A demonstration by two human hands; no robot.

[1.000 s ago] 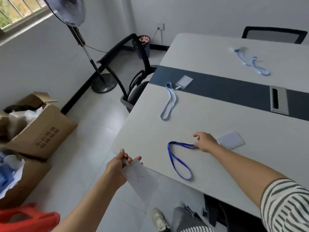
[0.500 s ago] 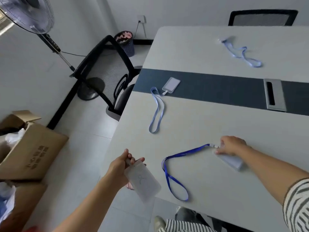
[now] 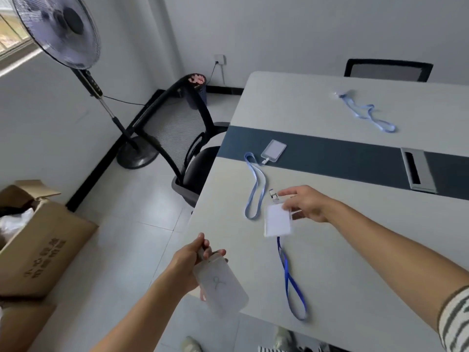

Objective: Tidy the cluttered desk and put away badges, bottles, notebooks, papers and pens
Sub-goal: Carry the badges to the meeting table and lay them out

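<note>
Two hands are at work over the near corner of the pale worktop (image 3: pixel 342 250). The left hand (image 3: pixel 189 262) is off the worktop's edge, above the tiled floor, fingers closed round the top of a clear badge sleeve (image 3: pixel 220 288) that hangs tilted below it. The right hand (image 3: pixel 305 204) is over the worktop, thumb and fingers pinched on the upper corner of a white badge holder (image 3: pixel 277 222), lifted and hanging; its dark blue lanyard (image 3: pixel 291 280) trails from under the holder down onto the worktop, ending in a loop near the front edge. A small metal clip (image 3: pixel 272 193) shows just beside the right fingertips; whether it is attached to anything cannot be told.

Just left of the right hand lies a light blue lanyard (image 3: pixel 255 186), running up to a second badge holder (image 3: pixel 274 151) that rests on the dark band (image 3: pixel 342 158) across the worktop. A grey cable slot (image 3: pixel 417 170) sits in that band to the right. Well apart, on the far half, lies another pale blue lanyard (image 3: pixel 368 113).

Beside the worktop's left end stands a black mesh chair (image 3: pixel 175 130), with a pedestal fan (image 3: pixel 58 29) and a bin (image 3: pixel 198 82) behind it. Cardboard boxes (image 3: pixel 43 240) sit on the floor at left. Another chair back (image 3: pixel 388 71) shows at the far side.
</note>
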